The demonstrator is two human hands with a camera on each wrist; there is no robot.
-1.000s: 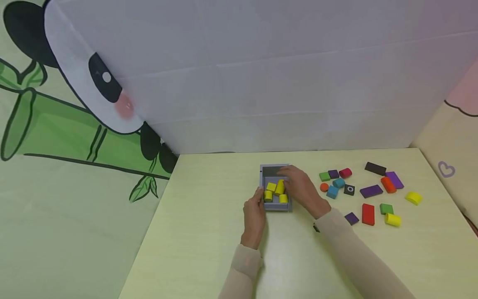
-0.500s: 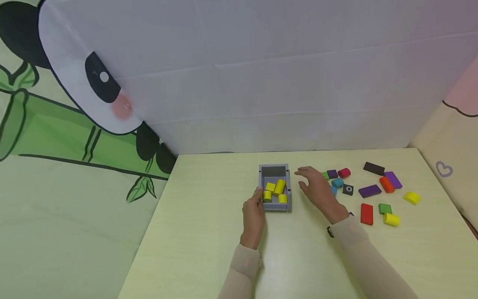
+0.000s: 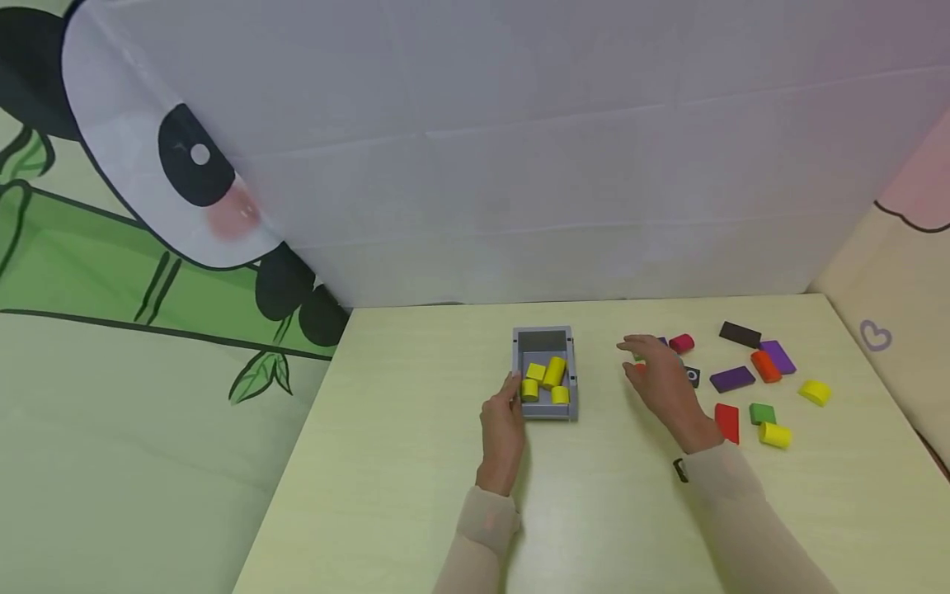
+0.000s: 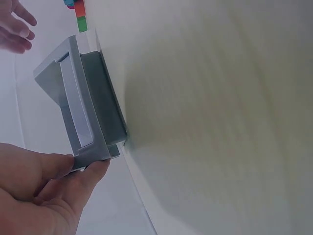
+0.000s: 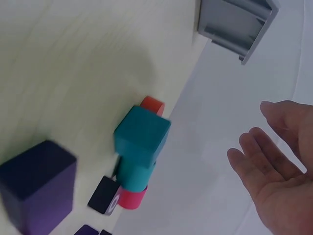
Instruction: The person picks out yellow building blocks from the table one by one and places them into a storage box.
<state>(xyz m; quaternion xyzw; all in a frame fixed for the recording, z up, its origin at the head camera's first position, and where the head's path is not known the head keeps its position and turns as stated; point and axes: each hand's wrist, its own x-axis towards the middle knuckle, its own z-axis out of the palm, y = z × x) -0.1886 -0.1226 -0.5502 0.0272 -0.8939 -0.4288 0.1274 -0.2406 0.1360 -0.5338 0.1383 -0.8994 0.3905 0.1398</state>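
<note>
A small grey box [image 3: 545, 412] stands on the table with several yellow blocks [image 3: 553, 373] in it. My left hand [image 3: 503, 431] grips the box's near left corner; in the left wrist view, thumb and fingers pinch its grey wall [image 4: 93, 110]. To the right, my right hand [image 3: 663, 386] hovers over a cluster of small blocks, fingers apart and holding nothing. In the right wrist view this hand [image 5: 274, 161] is beside a blue cube [image 5: 142, 134], a blue cylinder [image 5: 134, 172], an orange-red piece [image 5: 153, 105] and a black block with a white ring [image 5: 104, 196].
Further right lie a black block [image 3: 740, 333], purple blocks [image 3: 732, 379], an orange cylinder [image 3: 766, 366], a red block [image 3: 727, 422], a green block [image 3: 762, 413] and yellow pieces [image 3: 775, 435]. A white cloth wall [image 3: 475, 206] rises behind the table [image 3: 386, 462].
My right hand has moved right, from over the box to above the loose blocks. My left hand has kept its grip on the box, and the yellow blocks inside look the same.
</note>
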